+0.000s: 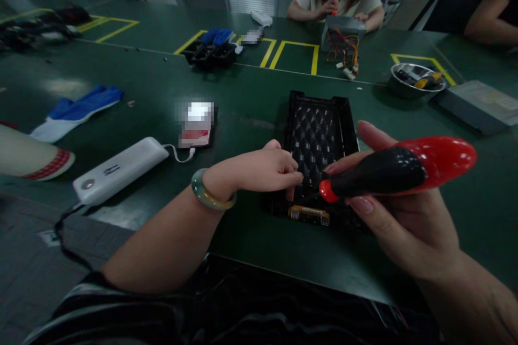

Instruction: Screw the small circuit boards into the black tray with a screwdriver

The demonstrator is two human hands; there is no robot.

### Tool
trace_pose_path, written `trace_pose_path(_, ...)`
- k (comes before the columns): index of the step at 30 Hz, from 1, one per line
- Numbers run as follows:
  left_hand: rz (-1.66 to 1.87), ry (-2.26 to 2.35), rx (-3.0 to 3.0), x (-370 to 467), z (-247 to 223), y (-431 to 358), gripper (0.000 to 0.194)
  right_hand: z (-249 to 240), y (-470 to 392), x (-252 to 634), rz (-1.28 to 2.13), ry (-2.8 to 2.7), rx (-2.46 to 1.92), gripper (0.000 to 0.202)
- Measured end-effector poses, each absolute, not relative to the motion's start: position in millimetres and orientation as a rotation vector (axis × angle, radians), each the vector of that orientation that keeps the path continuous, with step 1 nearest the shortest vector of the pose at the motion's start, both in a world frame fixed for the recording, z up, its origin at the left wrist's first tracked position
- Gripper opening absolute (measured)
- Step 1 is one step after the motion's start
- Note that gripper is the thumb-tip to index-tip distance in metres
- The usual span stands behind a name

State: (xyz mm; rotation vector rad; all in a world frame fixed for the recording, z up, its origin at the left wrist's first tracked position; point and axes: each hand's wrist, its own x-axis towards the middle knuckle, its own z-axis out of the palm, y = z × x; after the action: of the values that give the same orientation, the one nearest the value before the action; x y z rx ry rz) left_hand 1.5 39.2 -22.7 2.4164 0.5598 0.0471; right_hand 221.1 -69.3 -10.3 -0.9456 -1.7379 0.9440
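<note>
My right hand grips a screwdriver by its fat red and black handle. The dark shaft slants down and left toward the near end of a black plastic casing, where its tip is hard to make out. Inside the casing is a dark, bumpy quilted-looking surface. A small tan circuit strip with a pale connector lies at the casing's near end. Against the casing's left side rests my left hand, its fingers curled and pointing down close to the shaft. Whatever those fingers pinch is hidden.
Left of my hands lie a white power bank, a cabled phone and a blue-white glove. A metal bowl of tools and a grey box stand right. Across the table, another person handles a metal box with wires.
</note>
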Motion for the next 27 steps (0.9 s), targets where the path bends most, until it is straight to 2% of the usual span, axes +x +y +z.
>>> trace_pose_path(9, 0.061, 0.526, 2.443, 0.3, -29.5, 42.6, 0.042, -12.9, -66.6, 216.7, 0.875, -1.762, -0.91, 0.092)
trace_pose_path(10, 0.062, 0.526, 2.448, 0.4, -30.4, 43.0, 0.042, -13.2, -67.1, 216.2, 0.849, -1.743, -0.927, 0.087)
trace_pose_path(13, 0.07, 0.532, 2.445, 0.3, -31.7, 43.3, 0.043, -15.7, -68.5, 216.1, 0.802, -1.741, -0.975, 0.052)
trace_pose_path(15, 0.069, 0.531, 2.443, -0.1, -31.1, 42.8, 0.044, -18.0, -69.5, 217.1, 0.825, -1.773, -0.993, 0.037)
trace_pose_path(20, 0.056, 0.525, 2.457, -0.5, -28.1, 40.9, 0.044, -21.2, -71.5, 220.7, 0.894, -1.826, -0.979, 0.04)
trace_pose_path(27, 0.045, 0.518, 2.454, -0.1, -28.3, 40.0, 0.047, -12.3, -67.7, 216.3, 0.843, -1.957, -0.926, 0.03)
